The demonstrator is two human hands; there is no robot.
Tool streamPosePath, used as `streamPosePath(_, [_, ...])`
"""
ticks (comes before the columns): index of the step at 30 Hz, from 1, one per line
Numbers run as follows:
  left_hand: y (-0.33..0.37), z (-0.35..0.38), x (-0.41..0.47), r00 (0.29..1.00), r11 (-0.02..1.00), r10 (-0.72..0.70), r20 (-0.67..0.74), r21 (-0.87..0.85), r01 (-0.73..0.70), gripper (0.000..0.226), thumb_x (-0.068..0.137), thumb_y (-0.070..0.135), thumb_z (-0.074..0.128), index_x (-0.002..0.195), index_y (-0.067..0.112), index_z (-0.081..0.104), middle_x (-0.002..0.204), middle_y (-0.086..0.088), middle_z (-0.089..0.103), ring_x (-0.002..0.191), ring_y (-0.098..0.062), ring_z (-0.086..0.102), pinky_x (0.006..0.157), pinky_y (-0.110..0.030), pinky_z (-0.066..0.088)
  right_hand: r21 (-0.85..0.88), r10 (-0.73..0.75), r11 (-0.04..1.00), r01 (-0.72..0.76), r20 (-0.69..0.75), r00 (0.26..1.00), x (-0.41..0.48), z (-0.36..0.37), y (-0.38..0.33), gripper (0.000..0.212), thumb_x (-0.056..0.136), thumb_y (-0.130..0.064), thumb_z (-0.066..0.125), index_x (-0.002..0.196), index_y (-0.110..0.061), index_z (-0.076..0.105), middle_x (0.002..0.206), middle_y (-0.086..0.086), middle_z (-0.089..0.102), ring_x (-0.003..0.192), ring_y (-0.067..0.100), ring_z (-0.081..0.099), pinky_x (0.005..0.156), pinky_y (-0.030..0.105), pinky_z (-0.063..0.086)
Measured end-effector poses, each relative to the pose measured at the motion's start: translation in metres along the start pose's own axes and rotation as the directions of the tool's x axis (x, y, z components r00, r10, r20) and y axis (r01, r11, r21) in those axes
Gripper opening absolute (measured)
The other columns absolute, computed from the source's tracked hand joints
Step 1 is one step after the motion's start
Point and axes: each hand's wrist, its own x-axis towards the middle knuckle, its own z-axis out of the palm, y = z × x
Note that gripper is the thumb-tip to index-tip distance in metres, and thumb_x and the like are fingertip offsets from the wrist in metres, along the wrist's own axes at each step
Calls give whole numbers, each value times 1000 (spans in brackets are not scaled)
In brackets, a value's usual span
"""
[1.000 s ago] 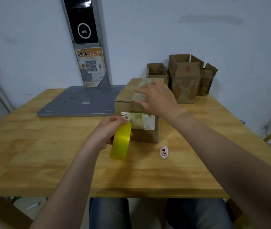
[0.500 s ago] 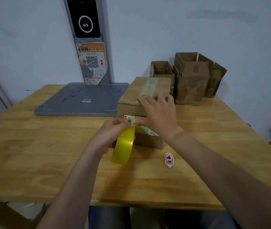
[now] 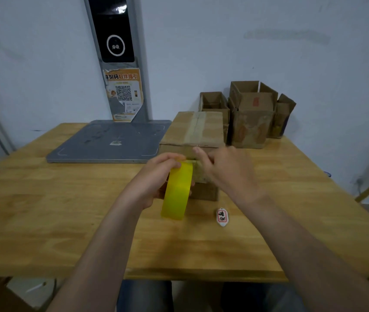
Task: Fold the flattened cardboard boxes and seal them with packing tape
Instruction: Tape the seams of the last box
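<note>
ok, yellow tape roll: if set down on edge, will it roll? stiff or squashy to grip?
Likely rolls: the tape roll is a round hoop, held on edge by the left hand over a flat table. Probably stiff: it holds its ring shape in that grip. Its free end seems stuck to the box by the right hand, which may check it.

Your right hand [image 3: 228, 174] is blurred, its fingertips hidden against the brown cardboard box [image 3: 192, 129], whose near face lies mostly behind the yellow tape roll [image 3: 176, 192]. The grey post [image 3: 142, 52] is cut off above.
</note>
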Motion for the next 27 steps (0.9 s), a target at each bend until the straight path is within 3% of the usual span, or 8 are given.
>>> streamPosePath(2, [10, 7, -3, 997, 999, 49, -52, 19, -48, 24, 100, 24, 53, 111, 36, 71, 105, -13, 77, 91, -35, 75, 84, -48, 58, 313, 149, 917, -246, 303, 941, -14, -1, -7, 77, 94, -79, 33, 54, -18, 59, 53, 4, 57, 62, 27, 62, 51, 36, 39])
streamPosePath(4, [20, 15, -5, 991, 995, 90, -101, 39, -87, 23, 98, 25, 57, 104, 38, 75, 112, -9, 73, 100, -32, 70, 86, -48, 55, 622, 156, 616, -483, 505, 849, -22, -6, -15, 67, 86, -84, 45, 75, -25, 76, 76, 4, 75, 79, 23, 72, 68, 38, 56])
streamPosePath(6, [29, 23, -4, 985, 993, 122, -122, 17, -121, 21, 98, 23, 57, 107, 34, 74, 113, -8, 71, 99, -28, 69, 79, -43, 57, 742, 131, 382, -551, 547, 827, -24, -8, -21, 66, 82, -77, 59, 100, -17, 79, 98, 4, 79, 97, 22, 74, 87, 40, 59])
streamPosePath(8, [37, 29, -2, 979, 987, 161, -127, 18, -160, 20, 99, 21, 58, 108, 31, 73, 108, -7, 71, 90, -23, 69, 70, -37, 59, 811, 143, 290, -507, 487, 861, -23, -10, -25, 45, 92, -49, 68, 107, -7, 76, 104, 11, 78, 102, 28, 74, 97, 47, 56])
streamPosePath(14, [45, 34, 7, 942, 963, 268, -204, 97, -253, 20, 93, 20, 71, 107, 31, 79, 116, -14, 72, 108, -31, 69, 92, -50, 59, 851, 225, 255, -459, 409, 884, -15, -21, -23, 19, 94, -23, 71, 103, -7, 74, 101, 18, 77, 100, 38, 72, 87, 50, 57])
streamPosePath(17, [46, 39, 10, 856, 897, 425, -293, 264, -355, 13, 89, 26, 75, 92, 36, 82, 108, 3, 75, 120, -28, 61, 104, -55, 47, 855, 196, 267, -444, 403, 894, -17, -23, -23, 16, 97, -23, 68, 104, -9, 72, 99, 14, 78, 94, 33, 75, 82, 44, 59])
streamPosePath(23, [40, 51, 7, 688, 679, 708, -161, 424, -599, 26, 92, 12, 70, 89, 37, 77, 96, 20, 72, 102, 0, 65, 91, -21, 50, 827, 198, 209, -522, 487, 851, -15, -31, -18, 31, 99, -28, 63, 109, -1, 73, 101, 23, 76, 95, 42, 74, 89, 54, 59])
streamPosePath(27, [33, 55, 11, 773, 752, 629, -89, 322, -575, 24, 104, 14, 51, 107, 37, 56, 120, 9, 63, 118, -11, 59, 94, -28, 50, 857, 162, 278, -433, 402, 901, -22, -36, -12, 18, 100, -20, 63, 102, -4, 69, 86, 6, 78, 78, 30, 77, 59, 30, 55])
